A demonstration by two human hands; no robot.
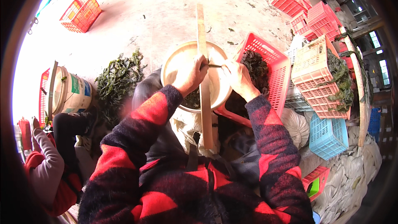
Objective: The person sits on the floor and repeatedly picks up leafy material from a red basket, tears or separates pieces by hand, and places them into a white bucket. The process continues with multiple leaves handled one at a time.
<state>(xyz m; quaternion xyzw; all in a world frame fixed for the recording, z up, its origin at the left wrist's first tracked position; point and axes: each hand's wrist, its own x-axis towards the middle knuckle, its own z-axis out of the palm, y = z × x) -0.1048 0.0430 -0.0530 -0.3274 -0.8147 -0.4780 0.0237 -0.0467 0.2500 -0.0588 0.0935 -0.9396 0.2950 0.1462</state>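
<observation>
Wooden slat [203, 70] across one bucket [176, 64]; two hands' [191, 74] [236, 76] fingers pinched on one dark strip [214, 65].

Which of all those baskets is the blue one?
The blue basket is the one low on the right, beside the white sacks, just under the pale orange crate with greens. All the other baskets are red, pink or orange.

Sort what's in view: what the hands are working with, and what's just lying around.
In use:
- left hand and right hand, pinching a thin dark green strip between them
- long wooden slat across the round tan plastic bucket
- red plastic crate of dark leafy greens

Lying about:
- orange plastic crate on the floor
- loose heap of green leaves
- light blue plastic basket
</observation>
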